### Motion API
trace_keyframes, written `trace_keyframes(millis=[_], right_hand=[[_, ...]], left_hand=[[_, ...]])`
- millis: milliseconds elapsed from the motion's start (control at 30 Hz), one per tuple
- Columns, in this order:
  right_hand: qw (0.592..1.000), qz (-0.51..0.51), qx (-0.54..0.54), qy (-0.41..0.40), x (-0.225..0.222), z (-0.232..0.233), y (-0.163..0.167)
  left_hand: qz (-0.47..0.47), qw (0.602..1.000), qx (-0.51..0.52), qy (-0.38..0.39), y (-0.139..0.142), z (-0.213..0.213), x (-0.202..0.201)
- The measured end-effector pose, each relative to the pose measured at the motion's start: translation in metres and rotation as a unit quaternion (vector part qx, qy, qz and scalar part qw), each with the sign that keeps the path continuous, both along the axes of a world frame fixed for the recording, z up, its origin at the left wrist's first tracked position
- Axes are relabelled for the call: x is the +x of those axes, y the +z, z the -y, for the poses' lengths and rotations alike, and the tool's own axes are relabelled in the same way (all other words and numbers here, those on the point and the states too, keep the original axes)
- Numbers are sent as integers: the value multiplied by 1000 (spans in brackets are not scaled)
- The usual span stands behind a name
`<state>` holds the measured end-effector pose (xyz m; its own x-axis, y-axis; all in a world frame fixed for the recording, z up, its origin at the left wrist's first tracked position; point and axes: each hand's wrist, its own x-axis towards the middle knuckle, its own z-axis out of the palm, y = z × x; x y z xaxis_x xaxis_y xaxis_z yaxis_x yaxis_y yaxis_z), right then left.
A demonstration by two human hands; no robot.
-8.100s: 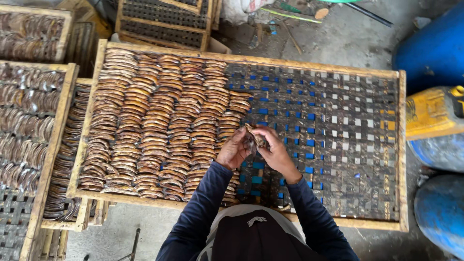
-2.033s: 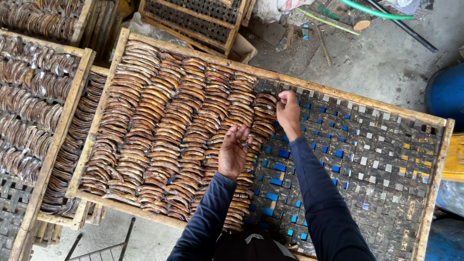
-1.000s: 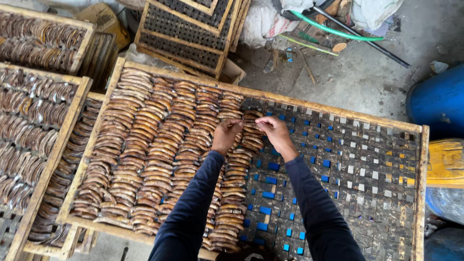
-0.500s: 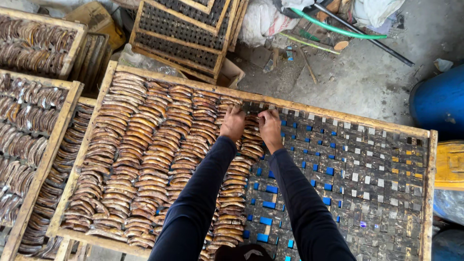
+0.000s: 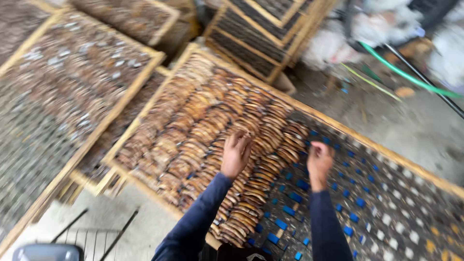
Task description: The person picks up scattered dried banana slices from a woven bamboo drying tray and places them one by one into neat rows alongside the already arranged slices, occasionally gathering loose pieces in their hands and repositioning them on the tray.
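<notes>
Two hands hover at the frame's centre over a wooden-framed mesh tray (image 5: 386,150). The left hand (image 5: 236,154) is loosely spread, fingers apart, above the rows of brown dried pieces (image 5: 208,140), too many and too blurred to count. The right hand (image 5: 320,162) looks curled; whether it holds anything cannot be told. Two more filled trays (image 5: 72,92) lie at upper left, and a stack of trays (image 5: 261,34) sits at the top. One green hose (image 5: 411,77) crosses the upper right.

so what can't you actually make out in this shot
- Head view, motion blur: whether the right hand pinches anything; its grip is smeared.
- Head view, blur: what the brown curved pieces on the wooden tray are.
- Left hand: seen from the back, so its palm is hidden.
- Tray's right end: cut off by the picture edge.
- Grey object, bottom left: cropped and unclear.
</notes>
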<state>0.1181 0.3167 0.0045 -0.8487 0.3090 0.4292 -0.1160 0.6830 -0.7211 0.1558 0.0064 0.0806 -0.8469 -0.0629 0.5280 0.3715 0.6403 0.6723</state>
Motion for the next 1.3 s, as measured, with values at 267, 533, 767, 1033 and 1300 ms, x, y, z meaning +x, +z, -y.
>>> trace_keyframes(millis=[267,533,767,1033,1300], right_hand=[[983,37,-157,91,140,27,1],[967,106,-197,121,237,149,34],[917,133,-232,296,281,409,42],[790,186,-72,580,327,660,86],[773,271,-137,557,187,770,56]], left_hand=[[127,912,-58,386,10,210,318],[197,855,-2,479,-44,344,434],[135,886,-10,443,-45,504,423],[86,575,718,382,-22,670,457],[19,439,839,320,-35,752,445]])
